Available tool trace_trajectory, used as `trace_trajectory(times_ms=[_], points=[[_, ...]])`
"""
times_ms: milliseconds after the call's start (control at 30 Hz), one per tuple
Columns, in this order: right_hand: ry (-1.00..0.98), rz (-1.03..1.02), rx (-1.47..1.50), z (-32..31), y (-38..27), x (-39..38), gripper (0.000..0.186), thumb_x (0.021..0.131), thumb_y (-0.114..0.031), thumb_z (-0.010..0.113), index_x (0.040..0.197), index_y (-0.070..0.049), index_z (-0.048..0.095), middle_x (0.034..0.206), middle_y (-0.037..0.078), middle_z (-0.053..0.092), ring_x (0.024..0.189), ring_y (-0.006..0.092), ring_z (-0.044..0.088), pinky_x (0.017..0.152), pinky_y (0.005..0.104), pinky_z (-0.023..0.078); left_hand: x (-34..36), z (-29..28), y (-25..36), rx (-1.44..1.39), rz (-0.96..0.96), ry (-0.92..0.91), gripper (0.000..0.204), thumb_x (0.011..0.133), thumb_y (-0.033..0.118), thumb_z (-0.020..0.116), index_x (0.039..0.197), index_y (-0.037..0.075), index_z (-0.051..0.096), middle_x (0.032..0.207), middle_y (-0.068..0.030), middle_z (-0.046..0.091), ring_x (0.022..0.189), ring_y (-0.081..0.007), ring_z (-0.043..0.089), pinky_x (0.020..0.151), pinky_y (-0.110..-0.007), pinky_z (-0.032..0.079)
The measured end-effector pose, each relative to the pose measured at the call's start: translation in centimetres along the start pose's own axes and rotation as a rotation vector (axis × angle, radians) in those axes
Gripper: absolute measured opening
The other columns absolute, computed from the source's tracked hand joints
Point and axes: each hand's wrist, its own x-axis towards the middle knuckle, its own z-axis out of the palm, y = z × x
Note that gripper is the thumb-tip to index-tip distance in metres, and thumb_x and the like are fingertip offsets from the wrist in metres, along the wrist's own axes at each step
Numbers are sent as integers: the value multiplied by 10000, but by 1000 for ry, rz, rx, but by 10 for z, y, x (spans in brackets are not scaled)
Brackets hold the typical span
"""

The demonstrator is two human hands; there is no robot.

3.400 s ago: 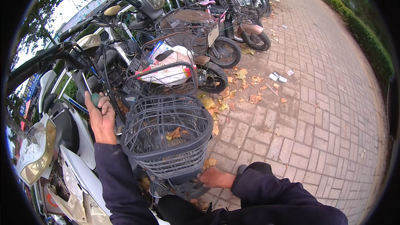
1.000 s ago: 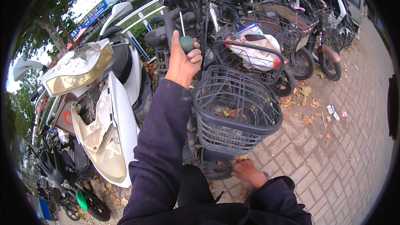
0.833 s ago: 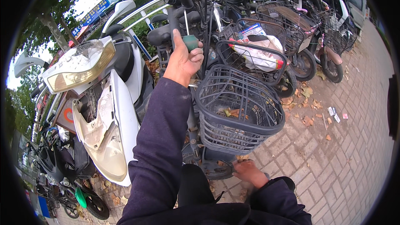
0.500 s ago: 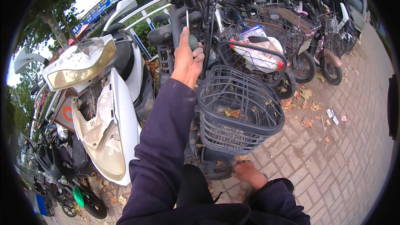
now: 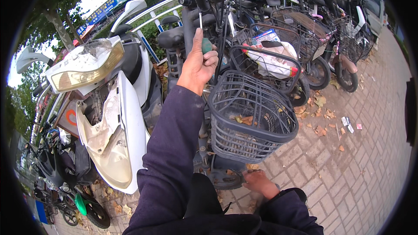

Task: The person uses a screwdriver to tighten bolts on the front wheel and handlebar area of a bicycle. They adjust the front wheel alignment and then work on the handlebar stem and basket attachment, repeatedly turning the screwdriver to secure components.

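Observation:
My left hand (image 5: pixel 199 63) is closed around the green handle of a screwdriver (image 5: pixel 206 44). The metal shaft points up beside the dark stem and handlebar (image 5: pixel 201 0) of a bicycle. Below my raised hand, the bicycle's grey plastic basket (image 5: pixel 252 135) has dry leaves in it. My right hand (image 5: pixel 259 182) is low, beneath the basket, with fingers curled at the front wheel (image 5: pixel 222 179); what they grip is hidden or too small to name.
A white scooter (image 5: pixel 128 139) with loose, cracked front panels stands at left. To the right are parked bikes with wire baskets, one holding a white bag (image 5: pixel 276 61). A grey van (image 5: pixel 365 2) stands behind them. Leaves and litter lie on the paving (image 5: pixel 348 165).
Since the oldest frame the view has swung left, showing more of the white scooter. Over the last second my left thumb has become more upright on the handle; my right hand has stayed low.

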Motion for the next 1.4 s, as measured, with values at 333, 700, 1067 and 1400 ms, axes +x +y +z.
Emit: trace_trajectory(times_ms=[333, 700, 1067, 1400], points=[[-23, 2, 10, -4, -3, 0, 420, 865, -290, 696, 1141, -11, 548, 1006, 196, 696, 997, 414, 672, 870, 528, 500, 2, -5, 9, 197, -157, 17, 703, 967, 697, 460, 1107, 14, 557, 755, -50, 546, 426, -80, 302, 394, -242, 220], [-42, 11, -12, -3, -1, 2, 428, 866, -295, 691, 1146, -10, 538, 981, 211, 699, 996, 417, 672, 863, 529, 500, -5, -5, -2, 191, 28, -105, 452, 899, 461, 755, 939, 95, 493, 761, -51, 540, 475, -72, 376, 408, -198, 255], [-29, -3, -23, 3, 4, 5, 449, 855, -315, 703, 1156, -25, 540, 979, 199, 704, 986, 414, 679, 837, 541, 512, 8, -7, 15, 72, -231, -2, 633, 966, 669, 488, 931, 38, 524, 710, -36, 460, 448, -91, 324, 390, -251, 214], [-62, 34, 7, -5, 2, 4, 441, 868, -306, 692, 1172, -21, 546, 1046, 202, 691, 1025, 421, 662, 865, 538, 503, 9, -9, -5, -60, 62, -39, 443, 865, 369, 818, 999, 78, 513, 844, -60, 504, 539, -84, 398, 427, -216, 275]])
